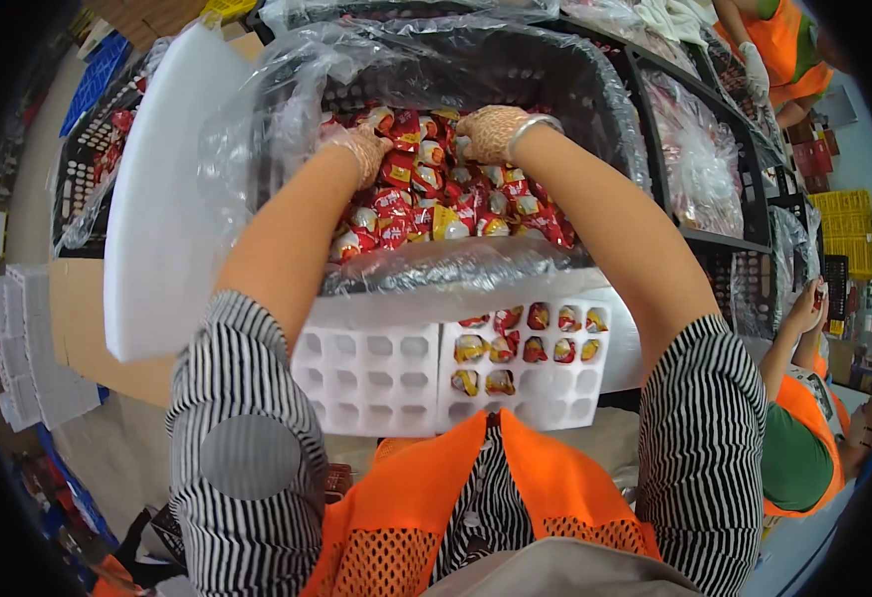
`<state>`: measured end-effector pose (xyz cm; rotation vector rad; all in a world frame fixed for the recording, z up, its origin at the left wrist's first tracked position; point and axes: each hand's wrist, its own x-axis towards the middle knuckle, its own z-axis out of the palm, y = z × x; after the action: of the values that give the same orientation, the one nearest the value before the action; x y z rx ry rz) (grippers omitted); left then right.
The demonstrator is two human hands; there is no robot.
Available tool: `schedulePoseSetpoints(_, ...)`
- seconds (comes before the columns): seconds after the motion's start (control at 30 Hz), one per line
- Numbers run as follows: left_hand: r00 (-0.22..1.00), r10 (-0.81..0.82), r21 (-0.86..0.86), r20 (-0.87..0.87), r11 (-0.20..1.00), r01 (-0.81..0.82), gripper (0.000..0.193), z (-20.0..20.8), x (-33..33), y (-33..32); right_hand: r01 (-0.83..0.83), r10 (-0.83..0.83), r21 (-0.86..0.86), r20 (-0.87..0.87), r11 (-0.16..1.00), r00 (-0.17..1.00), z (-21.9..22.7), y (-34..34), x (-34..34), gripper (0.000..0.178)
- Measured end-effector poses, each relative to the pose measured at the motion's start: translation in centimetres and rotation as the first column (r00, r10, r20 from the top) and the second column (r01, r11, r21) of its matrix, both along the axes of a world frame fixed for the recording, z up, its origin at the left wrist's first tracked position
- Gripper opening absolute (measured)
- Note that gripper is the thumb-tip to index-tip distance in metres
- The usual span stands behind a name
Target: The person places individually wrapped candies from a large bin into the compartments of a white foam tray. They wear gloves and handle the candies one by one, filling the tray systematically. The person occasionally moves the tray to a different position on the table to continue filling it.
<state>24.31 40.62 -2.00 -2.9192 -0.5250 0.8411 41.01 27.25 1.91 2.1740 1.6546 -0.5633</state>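
A black crate (595,85) lined with clear plastic film (292,109) stands in front of me, holding many small red, gold and clear wrapped packets (426,189). My left hand (358,149), in a thin knit glove, is at the left of the pile with its fingers curled around packets. My right hand (496,131), gloved the same way, is at the far right of the pile, fingers bent down onto packets. Some fingertips are hidden. Nearer my body, a white foam tray (448,398) has packets in several cells of its right half; its left half shows bare cells.
A white foam slab (157,209) leans at the crate's left, beside cardboard (78,298). Another black crate (83,189) is farther left. Plastic-covered crates (695,149) stand on the right. A co-worker in an orange vest (804,438) sits right; another (789,50) is at the far right.
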Motion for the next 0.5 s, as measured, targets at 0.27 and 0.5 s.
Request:
schedulePoseSetpoints(0.27, 0.988, 0.009, -0.226, 0.154, 0.974, 0.026, 0.032, -2.0, 1.5, 2.1, 0.114, -0.106, 0.088, -0.095, 0.990, 0.990, -5.7, 0.9, 1.1, 0.052)
schedulePoseSetpoints(0.5, 0.923, 0.295, -0.655, 0.246, 0.753, -0.066, 0.033, 7.3, 0.4, 1.9, 0.201, -0.108, 0.132, -0.511, 0.971, 0.853, -6.2, 1.0, 4.8, 0.067)
